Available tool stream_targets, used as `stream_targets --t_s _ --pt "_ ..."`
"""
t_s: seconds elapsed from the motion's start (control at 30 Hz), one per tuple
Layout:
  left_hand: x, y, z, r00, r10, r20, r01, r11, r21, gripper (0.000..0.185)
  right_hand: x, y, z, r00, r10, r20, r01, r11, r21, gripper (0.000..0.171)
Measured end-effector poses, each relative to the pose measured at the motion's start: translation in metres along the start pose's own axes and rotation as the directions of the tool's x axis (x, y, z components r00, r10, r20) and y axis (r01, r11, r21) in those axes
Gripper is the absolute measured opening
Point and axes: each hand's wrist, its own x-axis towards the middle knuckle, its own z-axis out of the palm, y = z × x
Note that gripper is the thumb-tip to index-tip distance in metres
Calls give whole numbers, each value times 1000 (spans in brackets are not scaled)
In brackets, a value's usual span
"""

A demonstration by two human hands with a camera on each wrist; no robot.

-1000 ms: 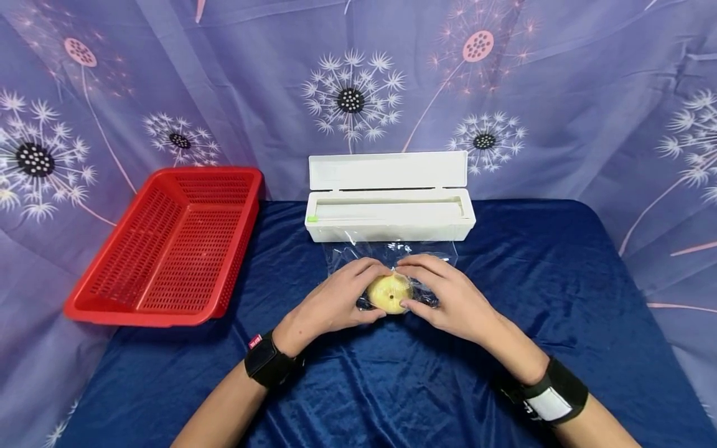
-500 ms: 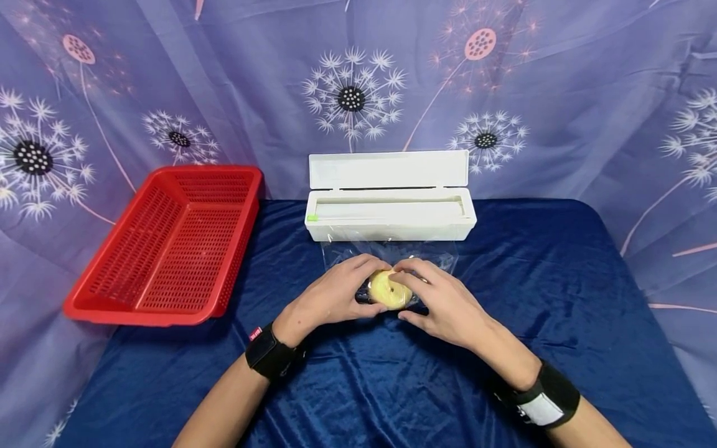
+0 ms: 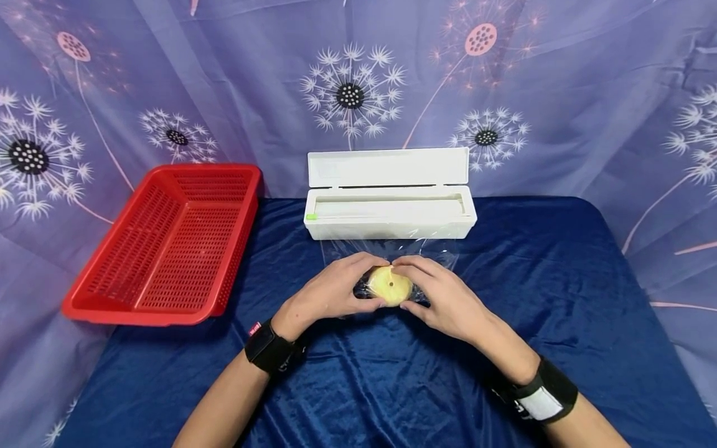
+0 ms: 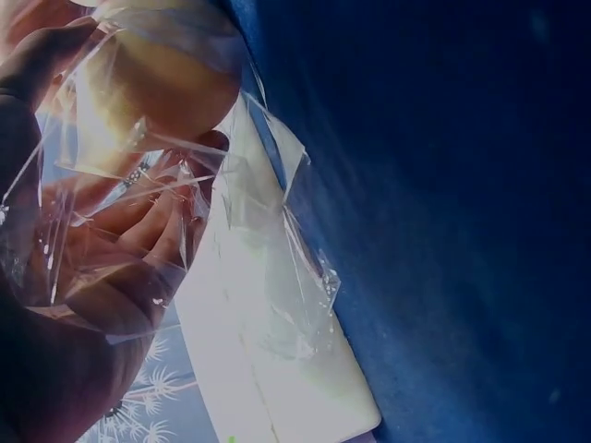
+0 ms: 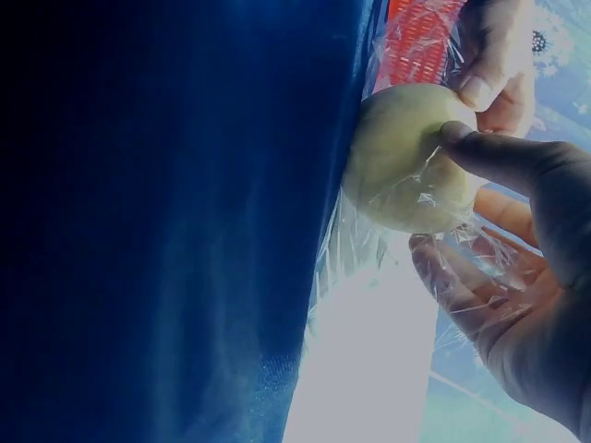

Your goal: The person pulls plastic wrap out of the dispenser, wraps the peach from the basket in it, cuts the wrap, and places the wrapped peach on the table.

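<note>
Both the left hand (image 3: pixel 330 292) and the right hand (image 3: pixel 442 298) curl their fingers round a yellow apple (image 3: pixel 390 285), pinching clear cling film (image 3: pixel 386 250) against it. The apple sits on the blue tablecloth (image 3: pixel 504 280), just in front of the open white film dispenser (image 3: pixel 389 205).

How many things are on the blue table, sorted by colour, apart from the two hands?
Red: 1, the basket
White: 1, the open wrap dispenser
Yellow: 1, the round fruit
Clear: 1, the plastic film
Total: 4
</note>
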Motion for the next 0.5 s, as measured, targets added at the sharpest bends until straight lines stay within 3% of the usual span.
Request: stream_targets --t_s 0.5 --pt "1 -1 0 1000 -21 2 21 999 -44 64 1 5 -3 999 39 20 -41 997 72 61"
